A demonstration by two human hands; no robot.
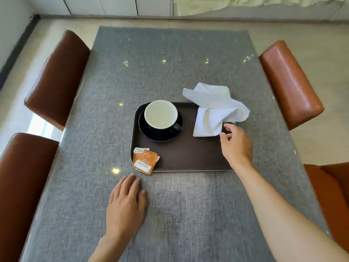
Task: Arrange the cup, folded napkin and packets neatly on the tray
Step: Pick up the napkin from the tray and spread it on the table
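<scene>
The right hand [237, 144] is pinching the near corner of the crumpled napkin [215, 110] draped over the tray [188, 157] edge, left hand [125, 203] lying open on the table [170, 63]; tugging carelessly risks knocking the cup [160, 114] or leaving the packets [145, 159] overhanging.

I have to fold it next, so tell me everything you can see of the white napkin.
The napkin is plain white, looks like soft cloth or thick paper, and lies loose and crumpled, not folded. It sits over the far right corner of the brown tray, with its far part and right edge hanging past the rim onto the grey table. The right hand has its fingertips at the napkin's near right corner; whether they pinch it is unclear. The cup stands apart from it.
</scene>
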